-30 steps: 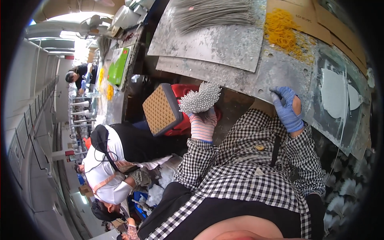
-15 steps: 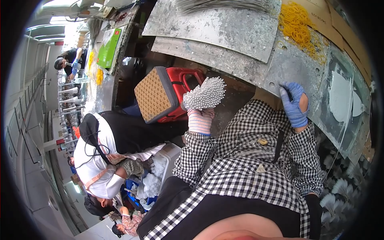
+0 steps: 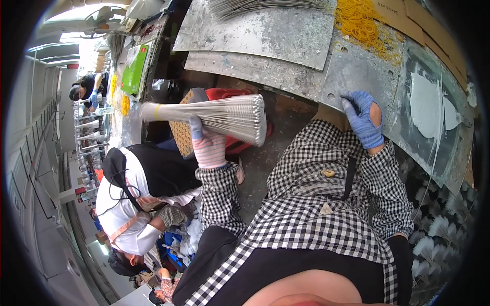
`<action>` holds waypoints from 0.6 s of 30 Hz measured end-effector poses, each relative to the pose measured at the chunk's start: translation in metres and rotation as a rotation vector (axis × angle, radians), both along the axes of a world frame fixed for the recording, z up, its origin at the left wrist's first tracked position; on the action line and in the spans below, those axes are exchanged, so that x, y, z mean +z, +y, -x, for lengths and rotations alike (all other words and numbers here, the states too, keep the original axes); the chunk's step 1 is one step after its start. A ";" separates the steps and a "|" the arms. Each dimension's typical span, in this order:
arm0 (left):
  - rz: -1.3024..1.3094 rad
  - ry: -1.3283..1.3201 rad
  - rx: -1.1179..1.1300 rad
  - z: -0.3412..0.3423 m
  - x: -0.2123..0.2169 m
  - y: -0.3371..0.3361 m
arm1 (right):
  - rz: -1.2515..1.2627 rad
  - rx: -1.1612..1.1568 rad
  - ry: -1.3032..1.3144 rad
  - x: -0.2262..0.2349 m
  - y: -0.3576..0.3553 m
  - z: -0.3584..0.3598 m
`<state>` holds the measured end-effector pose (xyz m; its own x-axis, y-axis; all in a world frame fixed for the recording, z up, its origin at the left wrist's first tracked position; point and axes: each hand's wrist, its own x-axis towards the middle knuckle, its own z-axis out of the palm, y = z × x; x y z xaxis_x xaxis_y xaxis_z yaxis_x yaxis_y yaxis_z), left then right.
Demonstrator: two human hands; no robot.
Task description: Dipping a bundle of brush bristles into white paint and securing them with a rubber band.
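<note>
A fanned bundle of thin pale wires [image 3: 224, 116] with small white bead-like tips lies across my left hand [image 3: 209, 148], which wears a pink striped glove and is closed around it. A yellow rubber band circles the narrow end of the bundle, and the beaded ends point right. My right hand [image 3: 365, 117], in a blue glove, rests at the edge of the metal-topped workbench [image 3: 306, 84]. Its thumb stands apart from the fingers, and nothing shows in it. Yellow rubber bands [image 3: 357, 20] lie in a pile on the bench beyond that hand.
White paste [image 3: 426, 109] is spread on a glass-like plate at the right. More wires [image 3: 265, 7] lie at the far bench edge. A stool with a patterned seat [image 3: 181, 135] stands behind the bundle. A co-worker in white [image 3: 122, 204] sits at my left; white feathery clusters [image 3: 441, 227] stand lower right.
My left hand has moved left and turned the bundle from beads facing me to lying sideways, its banded end now visible. My right hand stays at the bench edge.
</note>
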<state>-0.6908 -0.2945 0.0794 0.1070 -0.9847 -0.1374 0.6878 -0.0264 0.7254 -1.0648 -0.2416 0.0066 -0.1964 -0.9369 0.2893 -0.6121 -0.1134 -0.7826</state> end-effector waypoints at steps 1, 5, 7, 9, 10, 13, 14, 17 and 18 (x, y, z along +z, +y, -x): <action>0.027 0.170 -0.087 0.001 -0.003 -0.004 | 0.003 0.003 -0.005 0.001 -0.001 -0.001; -0.197 0.339 -0.302 0.013 -0.007 -0.001 | -0.229 -0.001 -0.265 0.025 -0.011 -0.008; -0.290 0.385 -0.256 0.051 0.016 0.009 | -0.063 0.127 -0.132 0.035 -0.023 -0.010; -0.318 0.332 -0.476 0.024 -0.010 0.002 | -0.044 0.219 -0.162 0.062 -0.042 -0.018; -0.363 0.386 -0.377 0.025 -0.021 0.001 | -0.026 0.315 -0.192 0.070 -0.051 -0.026; -0.409 0.523 -0.301 0.031 -0.032 0.008 | -0.075 0.455 -0.209 0.078 -0.084 -0.048; -0.413 0.614 -0.322 0.031 -0.035 0.012 | -0.082 0.453 -0.209 0.078 -0.094 -0.055; -0.409 0.274 -0.277 0.028 -0.036 0.018 | -0.162 0.604 -0.188 0.080 -0.110 -0.077; -0.383 0.263 -0.281 0.029 -0.036 0.019 | -0.287 0.672 -0.177 0.081 -0.112 -0.084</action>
